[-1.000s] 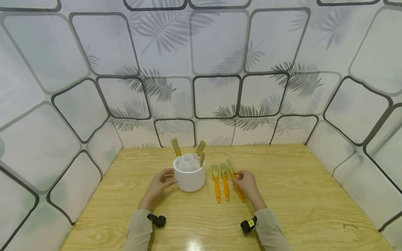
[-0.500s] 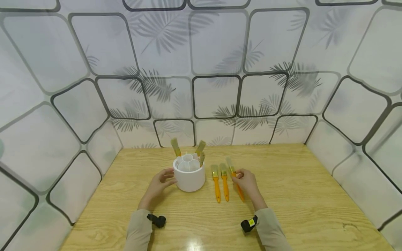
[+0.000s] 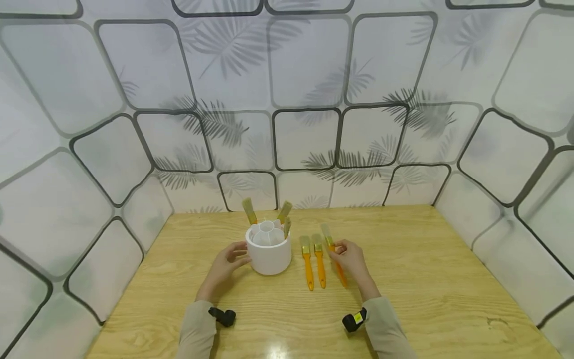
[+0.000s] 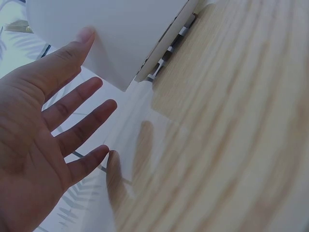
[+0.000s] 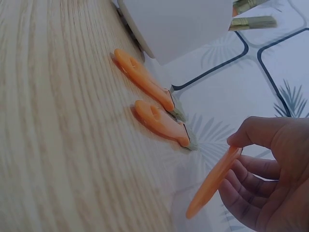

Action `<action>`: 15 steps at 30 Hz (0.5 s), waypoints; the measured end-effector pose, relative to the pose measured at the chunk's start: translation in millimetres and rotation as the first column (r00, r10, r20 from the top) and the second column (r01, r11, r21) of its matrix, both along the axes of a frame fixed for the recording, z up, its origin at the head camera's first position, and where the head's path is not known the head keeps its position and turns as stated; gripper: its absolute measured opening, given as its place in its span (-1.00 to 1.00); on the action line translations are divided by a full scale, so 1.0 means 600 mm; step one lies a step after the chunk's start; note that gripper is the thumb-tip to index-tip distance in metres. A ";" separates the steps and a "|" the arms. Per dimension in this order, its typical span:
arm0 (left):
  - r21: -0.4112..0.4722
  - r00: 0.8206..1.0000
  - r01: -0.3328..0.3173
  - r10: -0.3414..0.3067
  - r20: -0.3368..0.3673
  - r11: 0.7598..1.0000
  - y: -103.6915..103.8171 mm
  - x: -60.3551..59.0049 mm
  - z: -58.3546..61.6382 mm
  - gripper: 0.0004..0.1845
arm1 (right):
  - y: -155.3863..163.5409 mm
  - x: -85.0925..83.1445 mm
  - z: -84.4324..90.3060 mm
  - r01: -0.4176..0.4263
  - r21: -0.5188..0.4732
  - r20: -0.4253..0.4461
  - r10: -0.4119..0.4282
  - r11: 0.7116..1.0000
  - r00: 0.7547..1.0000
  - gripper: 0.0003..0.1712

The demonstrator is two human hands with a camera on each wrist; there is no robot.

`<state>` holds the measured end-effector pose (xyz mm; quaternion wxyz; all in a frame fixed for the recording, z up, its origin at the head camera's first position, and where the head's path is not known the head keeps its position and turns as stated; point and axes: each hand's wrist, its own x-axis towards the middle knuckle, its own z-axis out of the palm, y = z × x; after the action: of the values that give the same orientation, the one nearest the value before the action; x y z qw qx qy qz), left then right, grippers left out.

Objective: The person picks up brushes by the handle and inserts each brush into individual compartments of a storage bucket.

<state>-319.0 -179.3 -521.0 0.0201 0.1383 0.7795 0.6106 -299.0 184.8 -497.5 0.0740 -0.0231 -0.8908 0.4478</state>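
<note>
A white round holder (image 3: pixel 270 259) with inner compartments stands on the table, several paintbrushes upright in it with bristles up. My left hand (image 3: pixel 227 263) is at its left side; in the left wrist view the thumb (image 4: pixel 86 36) lies against the white wall and the other fingers are spread, relaxed. My right hand (image 3: pixel 352 259) pinches a paintbrush (image 3: pixel 338 267) with an orange handle between thumb and fingers, bristles pointing away. In the right wrist view its handle (image 5: pixel 212 183) slants down from the fingertips. Left of it lie two like paintbrushes, one (image 3: pixel 307 264) nearer the holder, the other (image 3: pixel 320 262) beside it.
The light wood table (image 3: pixel 426 279) ends at a patterned cloth wall (image 3: pixel 309 139) at the back, with more cloth on both sides. Black wrist cameras sit at the left cuff (image 3: pixel 222 316) and the right cuff (image 3: pixel 354 320).
Both hands stay nearly in place. The paintbrush in my right hand has shifted very slightly, and the whole head view has drifted a little.
</note>
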 end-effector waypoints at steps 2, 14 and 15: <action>0.002 1.000 0.001 -0.001 0.004 1.000 0.000 0.000 0.000 -0.47 | -0.001 -0.001 0.000 -0.002 0.002 -0.010 0.002 1.000 1.000 -0.64; 0.010 0.999 0.007 -0.007 0.031 1.000 0.003 0.003 0.003 -0.45 | -0.003 -0.005 0.001 -0.010 -0.005 -0.031 0.010 1.000 0.999 -0.63; 0.009 0.999 0.008 -0.008 0.033 1.000 0.003 0.003 0.003 -0.44 | -0.004 -0.005 0.001 -0.010 -0.009 -0.033 0.010 1.000 0.999 -0.64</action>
<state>-317.5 -177.4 -519.4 0.0350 0.1313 0.7757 0.6163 -302.1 182.7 -496.6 0.0865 -0.0117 -0.8876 0.4523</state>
